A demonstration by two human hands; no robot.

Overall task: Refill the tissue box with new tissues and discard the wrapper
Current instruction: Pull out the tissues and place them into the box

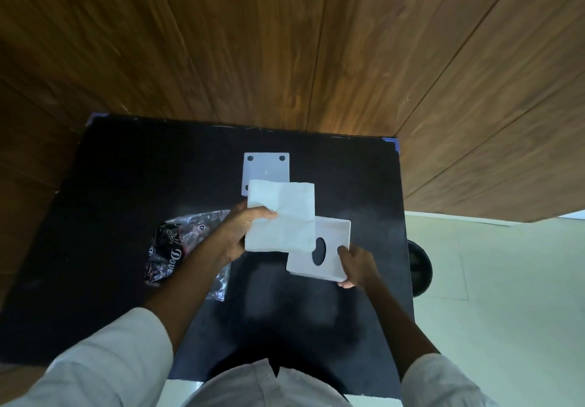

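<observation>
I see tissue stack covering plate's near edge, box's corner; wrapper partly behind left forearm.

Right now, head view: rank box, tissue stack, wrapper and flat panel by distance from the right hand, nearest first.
1. Box: held in the right hand.
2. Tissue stack: just left of it, in the left hand.
3. Flat panel: far side of the table.
4. Wrapper: far left, under the left arm.

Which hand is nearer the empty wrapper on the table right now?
Left. The left hand holds the tissue stack just beside the wrapper, its forearm crossing over it. The right hand grips the tissue box farther off, apart from the wrapper.
</observation>
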